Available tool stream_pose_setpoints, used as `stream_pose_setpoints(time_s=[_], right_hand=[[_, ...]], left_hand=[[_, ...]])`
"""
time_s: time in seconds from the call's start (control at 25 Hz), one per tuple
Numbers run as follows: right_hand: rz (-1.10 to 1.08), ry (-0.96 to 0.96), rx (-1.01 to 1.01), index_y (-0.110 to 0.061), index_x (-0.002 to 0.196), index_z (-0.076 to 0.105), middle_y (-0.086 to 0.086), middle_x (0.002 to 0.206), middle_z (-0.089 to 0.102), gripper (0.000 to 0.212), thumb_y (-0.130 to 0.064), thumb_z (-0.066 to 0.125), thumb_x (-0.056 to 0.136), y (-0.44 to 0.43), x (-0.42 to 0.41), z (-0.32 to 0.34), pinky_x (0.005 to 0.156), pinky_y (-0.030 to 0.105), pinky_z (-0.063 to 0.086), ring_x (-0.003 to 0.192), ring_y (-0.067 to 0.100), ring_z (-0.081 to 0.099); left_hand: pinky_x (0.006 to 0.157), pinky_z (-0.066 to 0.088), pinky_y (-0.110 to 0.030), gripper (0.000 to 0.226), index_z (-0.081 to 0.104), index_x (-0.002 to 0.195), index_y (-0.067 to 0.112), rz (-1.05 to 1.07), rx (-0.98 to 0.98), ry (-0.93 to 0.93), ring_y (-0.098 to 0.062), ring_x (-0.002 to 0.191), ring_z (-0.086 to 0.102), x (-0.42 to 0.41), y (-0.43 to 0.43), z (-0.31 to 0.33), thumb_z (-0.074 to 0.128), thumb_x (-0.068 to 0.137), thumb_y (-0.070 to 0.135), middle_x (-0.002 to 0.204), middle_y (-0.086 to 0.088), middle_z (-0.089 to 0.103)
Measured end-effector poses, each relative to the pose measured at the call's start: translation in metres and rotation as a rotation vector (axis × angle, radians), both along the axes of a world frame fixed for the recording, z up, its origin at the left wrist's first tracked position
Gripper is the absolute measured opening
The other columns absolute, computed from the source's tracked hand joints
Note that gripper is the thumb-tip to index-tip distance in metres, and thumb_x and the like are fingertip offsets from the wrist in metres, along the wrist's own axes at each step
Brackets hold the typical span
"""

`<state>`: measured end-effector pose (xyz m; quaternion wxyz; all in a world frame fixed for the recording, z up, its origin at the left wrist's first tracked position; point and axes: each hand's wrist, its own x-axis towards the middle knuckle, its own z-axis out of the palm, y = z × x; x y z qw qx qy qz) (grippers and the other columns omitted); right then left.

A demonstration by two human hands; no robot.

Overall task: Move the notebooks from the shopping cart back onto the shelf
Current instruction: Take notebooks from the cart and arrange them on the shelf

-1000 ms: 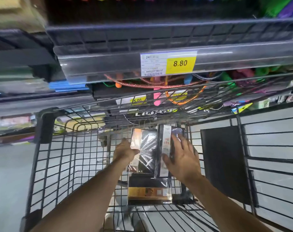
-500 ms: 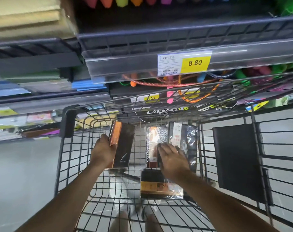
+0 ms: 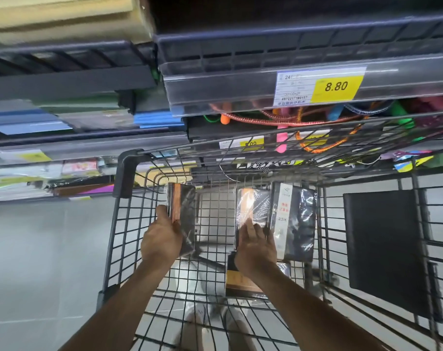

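Observation:
My left hand [image 3: 162, 239] grips a black notebook with an orange spine [image 3: 183, 214], held upright over the left half of the wire shopping cart [image 3: 124, 224]. My right hand [image 3: 254, 247] closes around a second shrink-wrapped black and orange notebook [image 3: 252, 207] standing in the cart. Beside it on the right stands a black wrapped notebook with a white label strip [image 3: 295, 219]. Another black and orange notebook [image 3: 243, 283] lies flat on the cart floor under my right wrist. The shelf [image 3: 71, 82] with stacked notebooks is up at the left.
A black flat panel [image 3: 384, 252] hangs on the cart's right side. Above the cart a shelf rail carries a yellow 8.80 price tag [image 3: 336, 86], with coloured skipping ropes [image 3: 281, 117] hanging below it. Grey floor [image 3: 38, 262] lies to the left. My shoes [image 3: 215, 323] show through the cart floor.
My left hand has lifted one black and orange notebook away from the group and carried it left. My right hand stayed on the remaining notebooks and shifted onto the orange-spined one. The camera turned left.

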<state>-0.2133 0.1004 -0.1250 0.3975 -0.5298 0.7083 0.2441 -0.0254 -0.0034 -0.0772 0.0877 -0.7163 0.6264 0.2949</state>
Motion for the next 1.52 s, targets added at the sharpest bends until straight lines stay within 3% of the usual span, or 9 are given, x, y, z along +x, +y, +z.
stream_pose_setpoints(time_s=[0.16,0.36,0.6,0.88,1.04,1.16,1.28,1.4,1.52], right_hand=[[0.021,-0.029,-0.029,-0.015,0.159,-0.012,0.004,0.168,-0.021,0.080,-0.032,0.038,0.100,0.001,0.003,-0.005,0.124,0.054,-0.006,0.156,0.031,-0.008],[-0.174,-0.099,-0.124,-0.014,0.160,-0.003,0.008,0.166,0.006,0.095,-0.034,0.061,0.093,-0.012,-0.011,0.000,0.118,0.045,0.028,0.149,0.034,0.016],[-0.486,0.039,-0.070,0.001,0.155,-0.020,0.027,0.166,-0.006,0.091,-0.033,0.047,0.102,-0.028,0.000,-0.007,0.122,0.044,0.024,0.152,0.045,0.011],[-0.333,0.202,0.020,-0.001,0.154,-0.023,0.028,0.165,-0.005,0.120,-0.066,0.055,0.090,-0.028,0.004,-0.019,0.118,0.045,0.029,0.148,0.041,0.018],[-0.339,0.220,-0.036,-0.001,0.154,-0.023,0.026,0.164,0.001,0.123,-0.064,0.060,0.088,-0.026,0.006,-0.021,0.102,0.039,0.049,0.146,0.039,0.021],[-0.361,0.171,-0.027,0.000,0.154,-0.021,0.028,0.164,-0.001,0.127,-0.064,0.064,0.086,-0.028,0.006,-0.018,0.099,0.037,0.052,0.148,0.044,0.017],[-0.390,0.091,-0.035,-0.007,0.154,-0.026,0.030,0.164,-0.003,0.121,-0.054,0.064,0.089,-0.026,0.001,-0.012,0.104,0.041,0.048,0.148,0.048,0.014],[-0.453,-0.066,-0.132,-0.034,0.152,-0.032,0.024,0.166,-0.008,0.113,-0.027,0.064,0.092,-0.015,-0.011,-0.004,0.115,0.045,0.038,0.151,0.050,0.004],[-0.301,-0.131,-0.196,-0.052,0.151,-0.023,0.017,0.166,-0.017,0.103,-0.008,0.053,0.097,-0.002,-0.023,0.001,0.120,0.047,0.033,0.152,0.050,0.004]], left_hand=[[0.065,0.049,-0.039,0.027,0.039,0.123,0.011,-0.022,0.000,0.057,-0.027,0.072,0.058,0.001,-0.001,0.002,0.051,0.102,0.025,0.087,-0.010,0.065],[0.073,0.056,-0.050,0.027,0.039,0.121,0.011,-0.028,-0.003,0.066,-0.039,0.083,0.066,-0.001,0.000,0.002,0.051,0.101,0.024,0.094,-0.018,0.069],[0.076,0.056,-0.053,0.025,0.038,0.121,0.013,-0.006,0.010,0.070,-0.041,0.086,0.066,0.000,0.001,-0.002,0.050,0.102,0.023,0.096,-0.019,0.068],[0.077,0.056,-0.051,0.027,0.037,0.124,0.015,-0.012,0.016,0.079,-0.039,0.085,0.066,0.000,0.000,-0.002,0.050,0.101,0.023,0.096,-0.017,0.069],[0.078,0.056,-0.053,0.026,0.038,0.124,0.014,-0.014,0.014,0.092,-0.040,0.087,0.067,0.000,0.000,-0.003,0.049,0.102,0.023,0.097,-0.017,0.069],[0.079,0.055,-0.052,0.027,0.038,0.124,0.014,-0.014,0.013,0.090,-0.040,0.087,0.067,0.001,0.001,-0.003,0.049,0.101,0.022,0.097,-0.018,0.070],[0.078,0.055,-0.052,0.027,0.038,0.124,0.013,-0.016,0.012,0.089,-0.041,0.087,0.066,0.000,0.001,-0.001,0.049,0.102,0.022,0.096,-0.019,0.069],[0.077,0.054,-0.052,0.028,0.037,0.124,0.012,-0.020,0.011,0.098,-0.041,0.086,0.066,0.000,0.002,0.000,0.049,0.102,0.023,0.095,-0.020,0.069],[0.075,0.053,-0.050,0.028,0.036,0.124,0.012,-0.011,0.015,0.099,-0.041,0.083,0.065,-0.001,0.003,0.000,0.048,0.101,0.023,0.093,-0.020,0.068]])
